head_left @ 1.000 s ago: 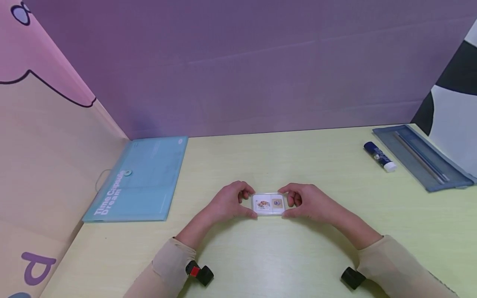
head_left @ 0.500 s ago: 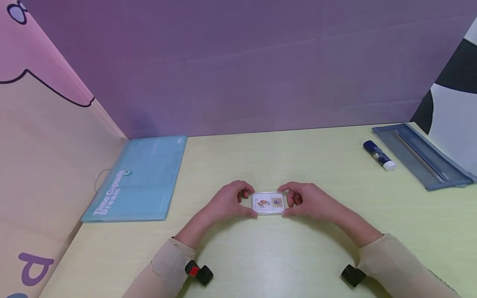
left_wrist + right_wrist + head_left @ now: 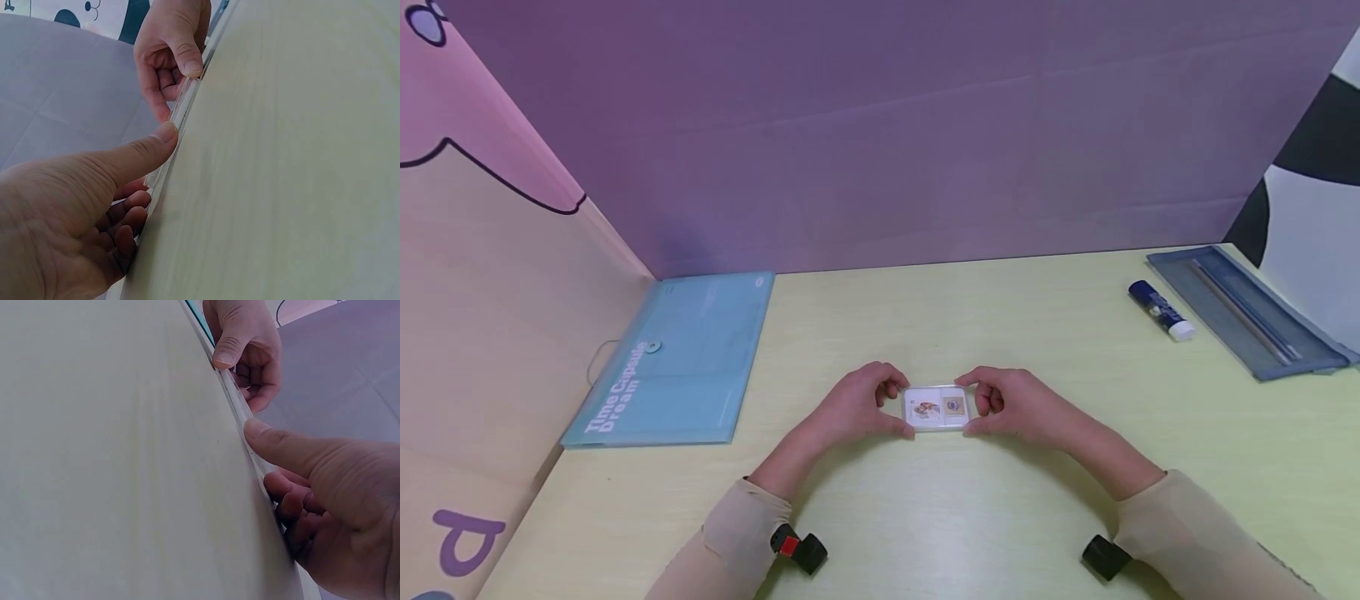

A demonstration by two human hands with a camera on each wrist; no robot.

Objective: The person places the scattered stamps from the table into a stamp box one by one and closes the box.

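A small clear flat case [image 3: 934, 408] with two little printed pictures inside lies on the table, in the middle of the head view. My left hand [image 3: 868, 404] pinches its left end, thumb at the near corner and index finger at the far corner. At the right end, my right hand [image 3: 1018, 406] grips it the same way. In the left wrist view the case [image 3: 182, 107] shows edge-on as a thin transparent strip between both hands. The right wrist view also gives only the near edge of the case [image 3: 236, 397]. The other fingers of both hands are curled in.
A light blue document folder [image 3: 692, 367] with a string button lies at the left of the table [image 3: 880, 517]. Towards the back right are a dark blue glue stick [image 3: 1161, 310] and a grey-blue pouch [image 3: 1247, 308] with long thin items inside. A purple panel [image 3: 880, 142] stands behind.
Both hands keep their hold on the case's ends and stay in place. Only the head view has shifted very slightly.
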